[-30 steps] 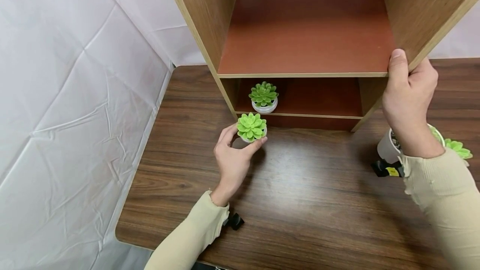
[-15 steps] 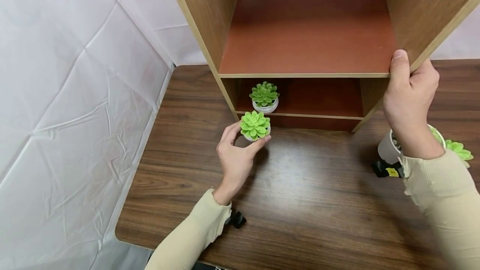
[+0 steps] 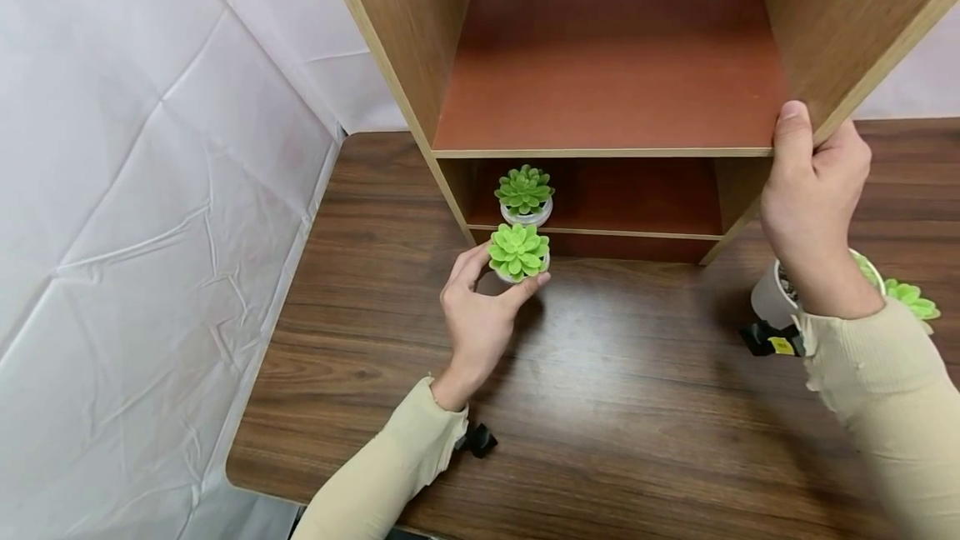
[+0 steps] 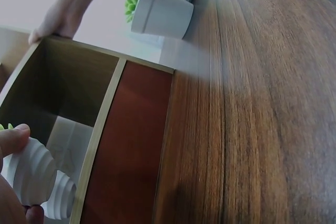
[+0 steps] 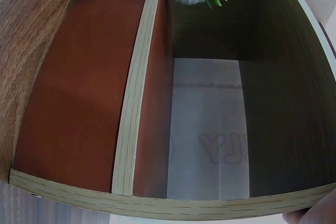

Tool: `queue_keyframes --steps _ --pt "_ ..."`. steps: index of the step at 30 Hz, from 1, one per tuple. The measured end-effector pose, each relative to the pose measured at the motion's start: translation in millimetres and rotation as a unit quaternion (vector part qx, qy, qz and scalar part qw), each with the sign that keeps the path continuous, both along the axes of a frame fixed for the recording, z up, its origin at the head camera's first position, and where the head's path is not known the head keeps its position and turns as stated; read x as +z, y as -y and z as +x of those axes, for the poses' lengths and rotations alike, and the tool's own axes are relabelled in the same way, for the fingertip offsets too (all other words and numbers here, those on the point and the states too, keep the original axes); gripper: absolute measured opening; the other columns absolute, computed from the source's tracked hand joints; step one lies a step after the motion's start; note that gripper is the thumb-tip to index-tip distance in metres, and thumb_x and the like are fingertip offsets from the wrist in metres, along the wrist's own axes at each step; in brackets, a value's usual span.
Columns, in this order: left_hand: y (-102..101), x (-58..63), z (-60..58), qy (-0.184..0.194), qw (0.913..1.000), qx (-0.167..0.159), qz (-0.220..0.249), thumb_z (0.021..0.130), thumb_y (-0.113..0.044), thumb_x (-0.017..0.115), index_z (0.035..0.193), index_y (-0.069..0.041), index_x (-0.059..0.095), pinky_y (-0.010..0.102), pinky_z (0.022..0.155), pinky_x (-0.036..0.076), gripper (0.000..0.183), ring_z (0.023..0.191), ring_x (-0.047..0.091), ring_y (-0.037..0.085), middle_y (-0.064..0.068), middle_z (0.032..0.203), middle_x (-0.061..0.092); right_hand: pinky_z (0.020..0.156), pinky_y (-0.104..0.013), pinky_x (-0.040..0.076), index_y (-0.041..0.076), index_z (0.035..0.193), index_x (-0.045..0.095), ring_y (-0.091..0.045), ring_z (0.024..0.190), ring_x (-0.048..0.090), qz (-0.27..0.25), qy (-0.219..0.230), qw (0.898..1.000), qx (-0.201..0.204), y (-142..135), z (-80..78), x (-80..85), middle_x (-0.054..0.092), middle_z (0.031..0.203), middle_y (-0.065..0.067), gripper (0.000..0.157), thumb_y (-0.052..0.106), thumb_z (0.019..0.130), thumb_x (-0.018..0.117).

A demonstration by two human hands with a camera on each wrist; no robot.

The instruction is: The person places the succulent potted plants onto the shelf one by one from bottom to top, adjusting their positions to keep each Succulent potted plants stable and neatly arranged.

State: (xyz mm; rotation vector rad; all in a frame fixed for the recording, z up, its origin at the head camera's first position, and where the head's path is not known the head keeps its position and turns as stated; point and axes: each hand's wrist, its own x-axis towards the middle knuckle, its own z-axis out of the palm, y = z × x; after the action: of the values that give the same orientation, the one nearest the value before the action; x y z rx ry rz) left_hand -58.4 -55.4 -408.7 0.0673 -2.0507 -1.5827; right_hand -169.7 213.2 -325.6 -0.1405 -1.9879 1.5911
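My left hand (image 3: 480, 323) pinches the white ribbed pot of a small succulent (image 3: 519, 252) between thumb and fingers. It holds this plant just in front of the lower compartment of a wooden shelf unit (image 3: 600, 82). A second potted succulent (image 3: 525, 192) stands at the left of that compartment, behind the held one. In the left wrist view the held pot (image 4: 32, 174) overlaps the standing pot (image 4: 62, 198). My right hand (image 3: 813, 198) grips the front edge of the unit's right side panel, thumb on the inner face; its other fingers are largely hidden behind the panel.
Beside the unit, partly hidden by my right forearm, stands a larger white pot (image 3: 774, 297), with another green succulent (image 3: 911, 298) near it. White sheeting (image 3: 150, 190) hangs along the left edge of the brown wooden table (image 3: 600, 407). The upper shelf (image 3: 615, 65) is red-brown.
My left hand has shifted a little to the right with the succulent, which now sits more directly in front of the one on the shelf. The right hand keeps its grip on the panel.
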Motion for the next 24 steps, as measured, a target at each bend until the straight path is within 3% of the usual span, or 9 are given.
queue_keyframes --steps 6,10,17,24 --pt "-9.9 32.0 9.6 0.003 1.0 0.001 0.006 0.066 -0.001 0.09 0.115 0.003 0.071 0.036 0.088 0.045 0.053 0.102 0.059 0.019 0.011 0.112 0.065 0.07 -0.02 0.041 0.012 0.093 0.07 -0.009 0.074 0.059 -0.006 -0.004 1.0 0.003 0.6 -0.1 0.5 0.064 0.077 0.005 0.017 0.019 0.098 0.056" --pt "-11.4 30.0 8.7 -0.001 1.0 -0.001 0.007 0.065 0.0 0.09 0.114 0.003 0.071 0.04 0.088 0.046 0.052 0.102 0.059 0.019 0.01 0.111 0.065 0.07 -0.02 0.041 0.012 0.093 0.07 -0.009 0.074 0.059 -0.009 -0.003 1.0 0.002 0.6 0.1 0.1 0.064 0.077 0.005 0.017 0.019 0.098 0.056" --pt "-9.6 -0.6 -1.5 -0.012 0.9999 -0.009 0.008 0.066 -0.015 0.093 0.119 -0.008 0.071 0.042 0.088 0.045 0.057 0.104 0.058 0.017 0.002 0.114 0.065 0.07 -0.02 0.041 0.012 0.092 0.07 -0.009 0.075 0.059 -0.005 -0.003 1.0 0.002 0.2 0.1 -0.5 0.063 0.077 0.005 0.017 0.019 0.098 0.055" --pt "-13.0 -3.1 -3.2 -0.014 0.9997 -0.016 0.011 0.067 -0.017 0.093 0.119 -0.01 0.072 0.044 0.089 0.045 0.057 0.106 0.058 0.016 -0.001 0.116 0.064 0.07 -0.021 0.04 0.012 0.091 0.07 -0.01 0.075 0.058 -0.007 -0.005 1.0 0.004 0.5 -0.2 -0.1 0.063 0.078 0.005 0.017 0.019 0.099 0.055"
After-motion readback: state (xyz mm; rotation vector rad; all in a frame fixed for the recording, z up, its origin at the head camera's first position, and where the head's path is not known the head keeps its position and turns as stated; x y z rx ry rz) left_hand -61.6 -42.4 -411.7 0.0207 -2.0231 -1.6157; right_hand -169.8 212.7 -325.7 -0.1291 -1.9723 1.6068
